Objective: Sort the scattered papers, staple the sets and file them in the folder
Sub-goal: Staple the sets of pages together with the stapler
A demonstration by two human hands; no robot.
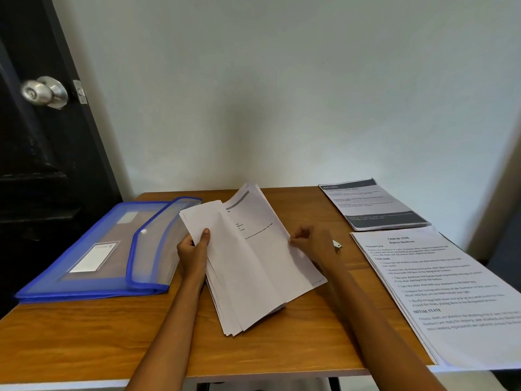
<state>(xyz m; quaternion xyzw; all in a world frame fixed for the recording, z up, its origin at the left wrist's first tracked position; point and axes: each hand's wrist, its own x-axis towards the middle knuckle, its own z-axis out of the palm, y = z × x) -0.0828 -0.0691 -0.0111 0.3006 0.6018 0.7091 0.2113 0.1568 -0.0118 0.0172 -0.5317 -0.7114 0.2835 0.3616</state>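
White paper stack (248,266): loose sheets, fanned at the near edges, raised at an angle above the middle of the wooden table (84,342); the top sheet carries a grey header bar and a few short lines of print. Left hand (194,249): grips the stack's left edge, thumb laid across the top sheet, fingers hidden beneath. Right hand (313,241): pinches the right edge of the top sheet between thumb and curled fingers. Blue-trimmed translucent folder (112,249): lies flat on the table's left side, flap with a snap button facing up, white label on its front; its right edge sits just beside the stack and the left hand. Sorted sheet set with dark header and footer bands (375,204): flat at the far right corner of the table, well apart from the stack. Printed set headed with a task number and numbered steps (439,286): flat along the table's right edge, just nearer than the banded set, overhanging the table edge. Small white and metal object (337,245): on the table just behind the right hand, largely hidden, kind cannot be told. Black door (42,165) with a metal knob (45,93): at left, beside a pale wall.
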